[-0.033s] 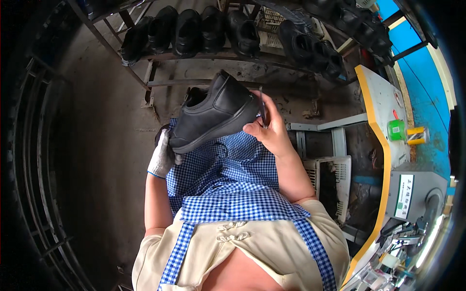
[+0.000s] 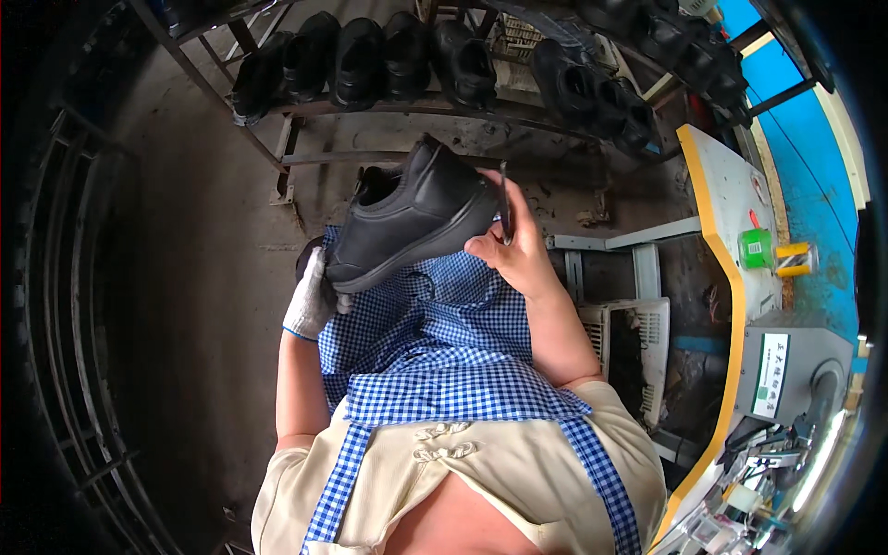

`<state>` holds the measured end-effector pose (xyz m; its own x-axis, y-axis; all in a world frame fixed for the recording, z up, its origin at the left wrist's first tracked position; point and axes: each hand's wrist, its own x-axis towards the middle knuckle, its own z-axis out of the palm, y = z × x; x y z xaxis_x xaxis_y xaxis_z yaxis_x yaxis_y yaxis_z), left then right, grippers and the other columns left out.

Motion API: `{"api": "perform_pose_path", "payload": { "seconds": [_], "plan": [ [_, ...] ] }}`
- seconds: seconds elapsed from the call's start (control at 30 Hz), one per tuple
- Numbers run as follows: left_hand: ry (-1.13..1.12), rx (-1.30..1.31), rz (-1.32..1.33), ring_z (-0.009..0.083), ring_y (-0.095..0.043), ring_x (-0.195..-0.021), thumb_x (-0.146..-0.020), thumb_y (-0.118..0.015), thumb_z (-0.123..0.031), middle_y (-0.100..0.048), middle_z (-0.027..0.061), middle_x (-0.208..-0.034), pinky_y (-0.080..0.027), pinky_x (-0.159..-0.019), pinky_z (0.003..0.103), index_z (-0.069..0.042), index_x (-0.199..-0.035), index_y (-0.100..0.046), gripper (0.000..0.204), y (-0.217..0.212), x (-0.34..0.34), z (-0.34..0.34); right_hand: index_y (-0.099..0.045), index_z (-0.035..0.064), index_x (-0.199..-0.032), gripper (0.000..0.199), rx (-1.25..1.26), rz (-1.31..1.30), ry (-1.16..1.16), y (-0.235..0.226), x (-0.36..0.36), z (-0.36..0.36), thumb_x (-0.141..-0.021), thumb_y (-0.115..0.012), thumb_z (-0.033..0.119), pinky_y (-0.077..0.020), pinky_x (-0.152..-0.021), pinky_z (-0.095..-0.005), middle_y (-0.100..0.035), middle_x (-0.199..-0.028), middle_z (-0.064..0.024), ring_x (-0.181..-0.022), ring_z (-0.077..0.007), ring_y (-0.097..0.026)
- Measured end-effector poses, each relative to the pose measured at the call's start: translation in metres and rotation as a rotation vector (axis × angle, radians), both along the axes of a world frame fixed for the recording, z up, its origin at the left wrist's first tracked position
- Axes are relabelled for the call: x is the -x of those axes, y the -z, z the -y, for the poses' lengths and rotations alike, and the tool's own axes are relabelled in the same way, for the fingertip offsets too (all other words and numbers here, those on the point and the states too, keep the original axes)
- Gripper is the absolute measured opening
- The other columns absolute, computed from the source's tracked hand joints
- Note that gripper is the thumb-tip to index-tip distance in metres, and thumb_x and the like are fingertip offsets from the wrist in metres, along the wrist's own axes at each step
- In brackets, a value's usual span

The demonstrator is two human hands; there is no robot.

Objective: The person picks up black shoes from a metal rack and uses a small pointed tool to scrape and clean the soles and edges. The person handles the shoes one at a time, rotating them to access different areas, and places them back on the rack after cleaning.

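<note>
Gloved left hand (image 2: 310,298) gripped shoe (image 2: 412,222) heel | bare right hand (image 2: 518,250) clasped toe, pinching thin tool (image 2: 504,199) | best held steady over lap

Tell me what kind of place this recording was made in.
Most likely a shoe factory or workshop. A metal rack carries a row of black shoes, the person holds another black shoe between a gloved left hand and bare right hand, and a yellow-edged machine stands at the right.
</note>
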<state>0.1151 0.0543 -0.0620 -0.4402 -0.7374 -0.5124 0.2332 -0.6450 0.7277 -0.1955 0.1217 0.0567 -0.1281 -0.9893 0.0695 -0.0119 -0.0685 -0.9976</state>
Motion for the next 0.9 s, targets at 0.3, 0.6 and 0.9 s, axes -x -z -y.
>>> {"api": "perform_pose_path", "payload": {
  "seconds": [0.3,0.6,0.9],
  "plan": [
    [0.185,0.223,0.153,0.024,-0.053,-0.122,-0.094,-0.062,-0.049,-0.056,0.0132,-0.132,-0.046,-0.101,0.037,-0.006,-0.137,-0.05,0.062,-0.009,0.024,-0.004,-0.043,0.0014,-0.137,0.076,0.135,0.041,0.133,-0.002,0.013,0.015,-0.075,-0.08,0.024,-0.0506,-0.094,-0.0335,-0.058,-0.114,-0.0094,-0.108,-0.0219,-0.061],
    [0.157,0.158,-0.48,0.0241,-0.067,-0.103,-0.097,-0.052,-0.05,-0.071,0.0147,-0.104,-0.053,-0.093,0.039,0.001,-0.125,-0.061,0.059,-0.119,0.07,0.011,-0.045,0.0143,-0.142,0.092,0.376,-0.402,-0.392,-0.012,0.001,0.037,-0.062,-0.087,0.033,-0.0488,-0.102,-0.0404,-0.054,-0.135,-0.0122,-0.123,-0.0293,-0.056],
    [-0.159,0.081,-0.521,0.0257,-0.07,-0.095,-0.1,-0.054,-0.035,-0.069,0.0165,-0.112,-0.06,-0.075,0.033,0.0,-0.127,-0.057,0.045,-0.141,0.085,-0.005,-0.043,0.0189,-0.148,0.059,0.37,-0.538,-0.014,-0.027,-0.002,0.026,-0.094,-0.067,0.026,-0.0527,-0.067,-0.026,-0.058,-0.104,-0.0023,-0.078,-0.0118,-0.058]
  ]
}}
